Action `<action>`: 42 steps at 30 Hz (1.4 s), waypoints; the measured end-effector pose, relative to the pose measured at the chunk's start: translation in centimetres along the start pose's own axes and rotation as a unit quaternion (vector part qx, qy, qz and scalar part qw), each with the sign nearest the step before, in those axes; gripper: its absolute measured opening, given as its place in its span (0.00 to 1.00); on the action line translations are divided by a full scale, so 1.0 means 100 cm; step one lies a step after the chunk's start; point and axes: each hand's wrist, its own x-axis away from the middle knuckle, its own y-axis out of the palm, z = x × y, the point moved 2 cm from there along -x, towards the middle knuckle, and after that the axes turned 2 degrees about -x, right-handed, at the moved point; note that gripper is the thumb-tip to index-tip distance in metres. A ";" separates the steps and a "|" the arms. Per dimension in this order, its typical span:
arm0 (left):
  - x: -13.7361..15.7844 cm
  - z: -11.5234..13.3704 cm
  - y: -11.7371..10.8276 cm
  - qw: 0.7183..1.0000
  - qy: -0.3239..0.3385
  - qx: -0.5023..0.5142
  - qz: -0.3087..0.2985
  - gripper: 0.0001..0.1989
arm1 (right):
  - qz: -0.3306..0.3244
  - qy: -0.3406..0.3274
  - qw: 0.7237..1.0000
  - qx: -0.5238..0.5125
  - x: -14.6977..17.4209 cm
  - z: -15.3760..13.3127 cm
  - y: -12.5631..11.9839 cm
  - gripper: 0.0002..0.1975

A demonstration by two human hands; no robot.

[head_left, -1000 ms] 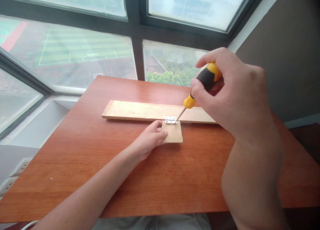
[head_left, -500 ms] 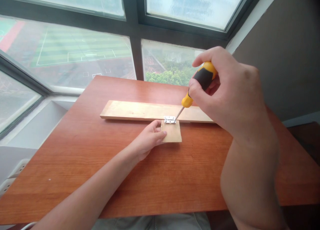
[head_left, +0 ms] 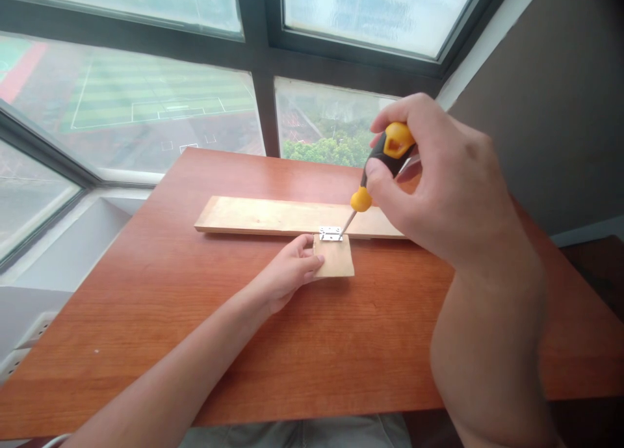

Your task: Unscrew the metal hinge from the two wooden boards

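My right hand (head_left: 433, 181) grips the yellow and black handle of a screwdriver (head_left: 361, 199), which slants down to the left. Its tip meets the near right part of a silver metal hinge (head_left: 330, 233). The hinge lies across the joint between a small square wooden piece (head_left: 336, 258) and a long wooden board (head_left: 263, 214). With the thumb on top and fingers at its left edge, my left hand (head_left: 291, 269) holds the small piece. The screw under the tip is too small to make out. My right hand covers the board's right end.
The board rests on a reddish-brown wooden table (head_left: 205, 344). Windows with a dark frame (head_left: 266, 119) rise behind the table, and a grey wall (head_left: 546, 123) stands at the right. Wall sockets (head_left: 36, 331) are low at the left.
The screwdriver handle has turned in my right hand and tilted slightly left, and the hand has shifted a little left. My left hand, the hinge and both wooden pieces look practically unmoved.
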 end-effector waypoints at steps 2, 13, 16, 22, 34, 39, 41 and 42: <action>0.000 0.000 0.001 1.000 0.001 0.001 0.001 0.17 | 0.009 0.010 1.000 0.021 -0.001 0.001 0.001 0.11; 0.000 0.000 0.000 1.000 0.001 0.005 -0.005 0.18 | 0.015 0.005 1.000 0.015 0.000 0.000 0.000 0.11; 0.000 0.000 0.000 1.000 0.000 0.002 0.001 0.19 | 0.042 0.019 0.998 0.042 -0.001 0.001 0.001 0.09; 0.002 0.002 0.001 1.000 0.000 -0.011 0.004 0.18 | 0.030 0.010 0.999 0.017 0.000 -0.002 -0.002 0.13; 0.000 0.000 0.000 1.000 -0.002 -0.008 0.003 0.18 | 0.030 0.033 0.999 0.022 -0.002 0.002 0.001 0.15; 0.001 0.001 0.000 1.000 -0.001 -0.009 0.004 0.19 | 0.049 0.006 0.999 -0.010 0.000 -0.002 -0.004 0.20; 0.001 0.001 0.001 1.000 -0.002 -0.012 0.006 0.19 | 0.055 0.000 0.998 -0.016 0.000 -0.003 -0.006 0.19; 0.000 0.001 0.000 1.000 -0.002 -0.012 0.006 0.19 | 0.053 -0.003 0.998 -0.017 0.000 -0.004 -0.006 0.18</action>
